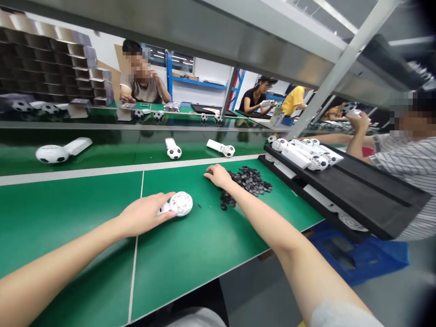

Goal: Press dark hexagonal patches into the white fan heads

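Free passage over green tabletop [194, 254] between the forearms [262, 213], with black pieces [254, 181] and trays [371, 195] as obstacles rightward

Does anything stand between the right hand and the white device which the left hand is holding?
Nothing visible stands between the right hand and the white device in the left hand, only green tabletop; one small dark piece lies just beside that path.

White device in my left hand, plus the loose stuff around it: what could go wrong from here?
Your right forearm crosses the loose black pieces, so a sweep of it might scatter some. A small dark bit lies close to the white device in your left hand and could get brushed away. On the upper black tray, the football-patterned devices are heaped, so a knock might send one sliding.
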`<state>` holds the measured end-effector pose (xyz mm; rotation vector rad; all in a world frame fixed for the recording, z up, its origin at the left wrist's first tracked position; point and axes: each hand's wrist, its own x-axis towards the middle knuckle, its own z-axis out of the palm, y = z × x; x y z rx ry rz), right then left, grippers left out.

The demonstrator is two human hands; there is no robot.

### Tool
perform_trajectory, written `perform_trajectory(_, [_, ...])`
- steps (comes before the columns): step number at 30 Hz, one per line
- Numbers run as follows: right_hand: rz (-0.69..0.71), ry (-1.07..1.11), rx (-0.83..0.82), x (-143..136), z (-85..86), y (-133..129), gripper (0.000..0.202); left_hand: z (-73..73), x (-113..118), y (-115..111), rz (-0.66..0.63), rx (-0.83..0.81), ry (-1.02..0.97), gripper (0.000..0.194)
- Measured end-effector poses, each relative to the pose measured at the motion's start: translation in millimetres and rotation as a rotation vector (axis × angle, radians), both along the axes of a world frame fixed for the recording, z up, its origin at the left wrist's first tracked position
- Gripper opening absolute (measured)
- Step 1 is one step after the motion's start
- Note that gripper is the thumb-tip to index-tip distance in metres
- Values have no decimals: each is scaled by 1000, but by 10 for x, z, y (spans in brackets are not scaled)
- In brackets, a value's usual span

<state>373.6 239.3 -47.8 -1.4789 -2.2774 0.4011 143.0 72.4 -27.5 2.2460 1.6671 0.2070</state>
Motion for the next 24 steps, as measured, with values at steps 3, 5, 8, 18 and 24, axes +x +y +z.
perform_trajectory(3, [-62,-46,-18,-4,-78,85,20,-7,-16,-72,44,24,22,65])
perform_trajectory(5, [-67,-62,-23,-11,-101,88,17,2,0,-103,49,45,29,65])
perform_trajectory(8, [-34,-71,-18,5,-78,44,13,20,44,-135,69,23,10,64])
perform_trajectory(18, [203,25,-63,209,38,-834,8,2,188,-269,88,7,-11,62])
perform_trajectory(24, [259,258,-108,309,-88,-1205,7,-40,198,-233,23,65,-102,66])
